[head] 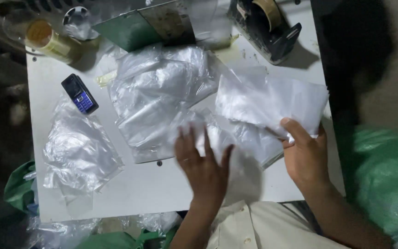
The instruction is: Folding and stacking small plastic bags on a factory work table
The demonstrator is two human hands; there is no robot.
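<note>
Two hands work over the white bench (162,189). The left hand (203,161) lies flat, fingers spread, palm down on a heap of clear plastic bags (162,101) at the middle; it is blurred. The right hand (306,154) pinches the lower edge of one clear bag (268,99), thumb on top, near the bench's right edge. That bag's long axis runs left to right, tilted slightly down to the right. Bare bench shows along the near edge. A phone (79,94) lies at left, a tape dispenser (266,27) far right.
</note>
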